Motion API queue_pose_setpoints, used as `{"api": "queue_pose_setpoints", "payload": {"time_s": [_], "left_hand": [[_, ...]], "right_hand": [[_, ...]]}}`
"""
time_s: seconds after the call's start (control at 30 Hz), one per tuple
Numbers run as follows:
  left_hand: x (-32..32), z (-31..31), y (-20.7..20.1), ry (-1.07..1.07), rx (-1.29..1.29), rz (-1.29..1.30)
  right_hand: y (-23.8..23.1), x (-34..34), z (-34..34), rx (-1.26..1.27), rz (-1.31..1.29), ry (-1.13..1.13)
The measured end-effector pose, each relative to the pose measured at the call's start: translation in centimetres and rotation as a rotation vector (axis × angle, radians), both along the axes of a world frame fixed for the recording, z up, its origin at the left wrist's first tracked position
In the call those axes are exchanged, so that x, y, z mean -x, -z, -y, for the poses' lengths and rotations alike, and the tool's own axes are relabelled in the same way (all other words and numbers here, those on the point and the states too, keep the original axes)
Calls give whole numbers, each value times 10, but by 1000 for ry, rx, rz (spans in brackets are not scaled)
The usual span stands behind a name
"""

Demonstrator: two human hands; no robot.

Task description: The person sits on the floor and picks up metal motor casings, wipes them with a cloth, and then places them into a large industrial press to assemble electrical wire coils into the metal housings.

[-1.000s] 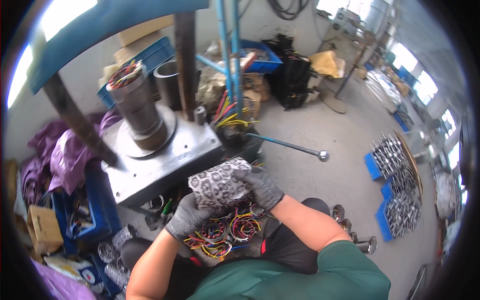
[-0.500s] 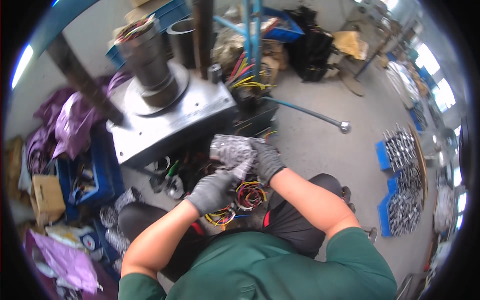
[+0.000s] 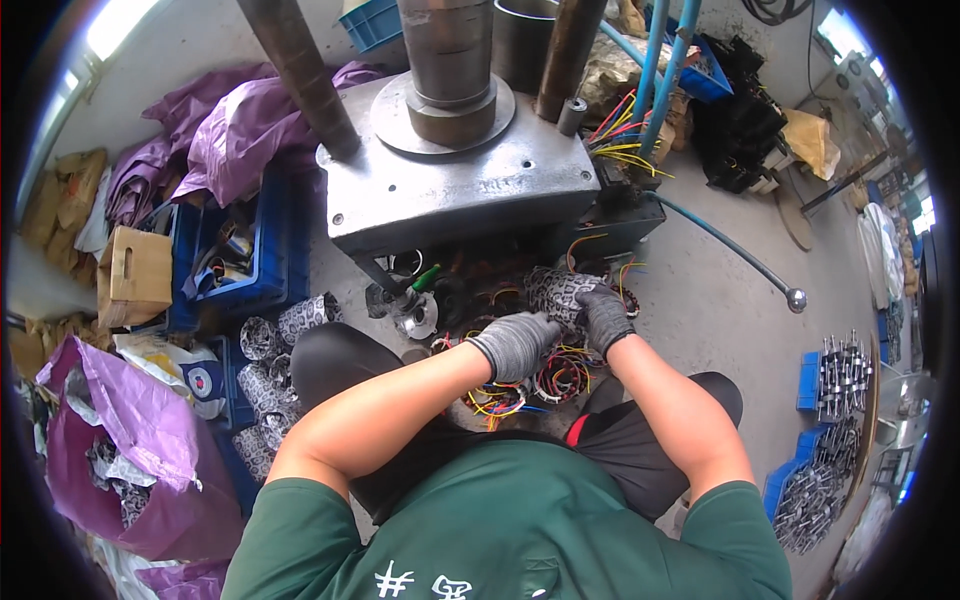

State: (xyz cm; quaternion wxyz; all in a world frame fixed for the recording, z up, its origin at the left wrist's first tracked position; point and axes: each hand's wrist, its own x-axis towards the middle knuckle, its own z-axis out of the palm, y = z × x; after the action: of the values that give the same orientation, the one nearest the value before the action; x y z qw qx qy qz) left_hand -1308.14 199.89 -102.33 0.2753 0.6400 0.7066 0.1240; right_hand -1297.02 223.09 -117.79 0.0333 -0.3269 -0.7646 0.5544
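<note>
In front of my knees, a cylinder-shaped bundle in black-and-white patterned plastic wrap (image 3: pixel 556 292) is held up off the floor. My right hand (image 3: pixel 606 316), in a dark grey glove, grips its right side. My left hand (image 3: pixel 518 345), gloved too, is curled closed at the near end of the bundle; what its fingertips pinch is hidden. Below and between the hands lie round wire-wound coils, one a ring with red and yellow leads (image 3: pixel 562 378), another with yellow and blue leads (image 3: pixel 495 398).
A steel press (image 3: pixel 455 190) stands just ahead. Left are patterned wrapped cylinders (image 3: pixel 265 388), a blue crate (image 3: pixel 285 235), a cardboard box (image 3: pixel 135 275) and an open purple bag (image 3: pixel 150 440). A ball-ended lever (image 3: pixel 795 299) juts out right, beyond it bins of metal shafts (image 3: pixel 815 480).
The patterned wrap, a loose flat piece before, now shows as a rounded bundle. My left hand has shifted along its near end, and my view has turned left.
</note>
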Motion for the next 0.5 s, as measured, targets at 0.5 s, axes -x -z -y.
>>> {"api": "queue_pose_setpoints", "payload": {"time_s": [0.5], "left_hand": [[7,-29,-26,-201,-675,598]], "right_hand": [[-215,-18,59,128,-512,-231]]}}
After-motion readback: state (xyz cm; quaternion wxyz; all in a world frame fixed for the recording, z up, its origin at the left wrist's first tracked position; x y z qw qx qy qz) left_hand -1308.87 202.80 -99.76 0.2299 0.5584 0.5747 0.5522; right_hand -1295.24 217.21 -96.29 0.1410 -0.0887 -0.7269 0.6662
